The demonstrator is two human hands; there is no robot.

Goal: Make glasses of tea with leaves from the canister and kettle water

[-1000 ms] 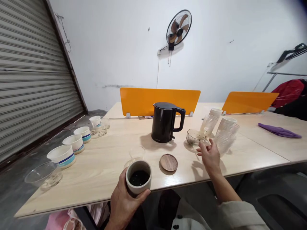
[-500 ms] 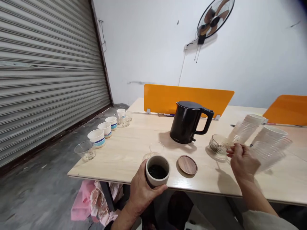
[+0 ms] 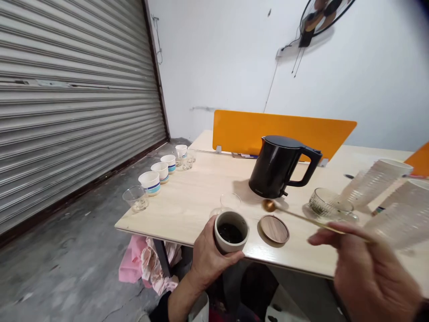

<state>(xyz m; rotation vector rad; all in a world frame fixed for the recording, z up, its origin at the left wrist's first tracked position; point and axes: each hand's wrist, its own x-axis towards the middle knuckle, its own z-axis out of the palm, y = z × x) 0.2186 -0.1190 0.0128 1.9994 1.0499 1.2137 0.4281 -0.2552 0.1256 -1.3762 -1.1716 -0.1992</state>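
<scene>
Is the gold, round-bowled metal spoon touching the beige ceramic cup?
Apart: the head view shows pale wooden tabletop between the gold metal spoon and the beige ceramic cup.

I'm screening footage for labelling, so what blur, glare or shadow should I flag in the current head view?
In the head view, motion blur smears the right hand, while the left hand and cup look sharper; also there, glare whitens the table by its front edge, and a soft shadow falls left of the black kettle.
</scene>
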